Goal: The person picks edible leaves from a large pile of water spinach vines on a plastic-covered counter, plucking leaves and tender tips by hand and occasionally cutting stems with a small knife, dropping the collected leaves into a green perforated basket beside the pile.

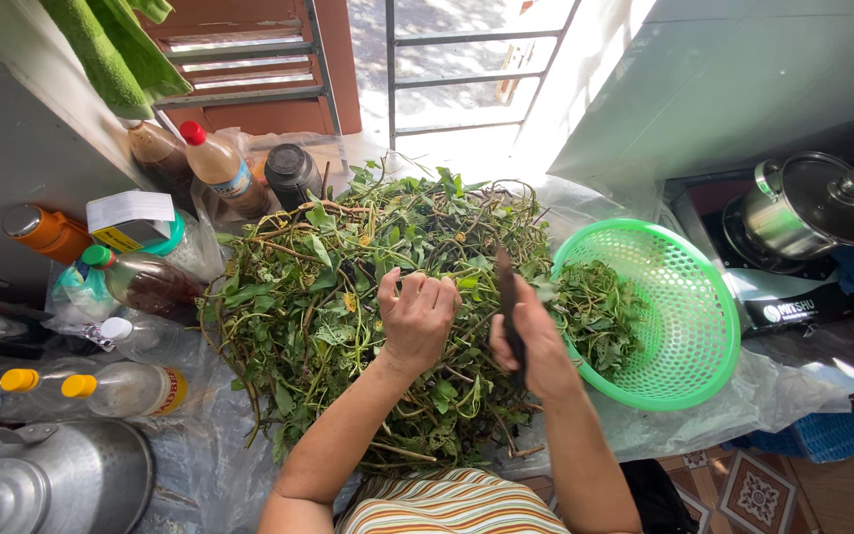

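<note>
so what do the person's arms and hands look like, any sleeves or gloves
Both forearms are bare, with no sleeves reaching them. The left hand and right hand wear no gloves, and no rings, watch or bracelets show. The only clothing in view is a striped top in orange, green and white at the bottom edge.

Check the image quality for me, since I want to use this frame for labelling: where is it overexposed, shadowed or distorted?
Head view: sunlight through the window bars blows out the floor beyond and the plastic sheet near it; the left wall and the bottles lie in shade; wide-angle bending curves the edges; the pile of greens, left hand, right hand and knife look sharp.
</note>
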A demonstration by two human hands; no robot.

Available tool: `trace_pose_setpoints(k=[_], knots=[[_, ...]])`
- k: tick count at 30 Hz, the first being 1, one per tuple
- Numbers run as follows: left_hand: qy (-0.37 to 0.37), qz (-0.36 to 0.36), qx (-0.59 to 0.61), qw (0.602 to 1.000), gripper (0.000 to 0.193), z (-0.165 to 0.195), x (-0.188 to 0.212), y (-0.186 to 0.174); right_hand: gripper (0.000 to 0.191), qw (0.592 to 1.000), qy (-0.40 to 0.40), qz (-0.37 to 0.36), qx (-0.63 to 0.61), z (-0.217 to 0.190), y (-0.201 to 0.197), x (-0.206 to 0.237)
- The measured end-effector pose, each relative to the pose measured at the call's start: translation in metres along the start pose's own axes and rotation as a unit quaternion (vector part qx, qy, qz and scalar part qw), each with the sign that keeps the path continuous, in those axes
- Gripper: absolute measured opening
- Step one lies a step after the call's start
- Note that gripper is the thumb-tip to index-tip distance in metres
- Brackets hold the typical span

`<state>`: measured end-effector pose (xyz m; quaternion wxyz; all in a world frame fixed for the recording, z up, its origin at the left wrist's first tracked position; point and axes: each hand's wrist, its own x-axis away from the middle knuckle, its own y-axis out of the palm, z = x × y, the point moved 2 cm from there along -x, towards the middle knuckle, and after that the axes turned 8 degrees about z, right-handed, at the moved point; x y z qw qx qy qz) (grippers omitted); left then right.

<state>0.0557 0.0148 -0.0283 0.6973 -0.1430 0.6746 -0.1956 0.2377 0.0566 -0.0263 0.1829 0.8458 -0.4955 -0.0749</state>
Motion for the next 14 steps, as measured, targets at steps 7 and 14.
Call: trace_pose_setpoints(k=[7,14], knots=[[-0.039,-0.04,0.122,0.991,0.014,0.001,-0.002,-0.016,0.039,0.986,-0.092,0.117,0.07,0.031,0.004,-0.024],[-0.029,-0.09,0.189,0.977,0.014,-0.021,-0.019,-0.01,0.023,0.911,-0.201,0.325,0.155,0.017,-0.071,-0.037]])
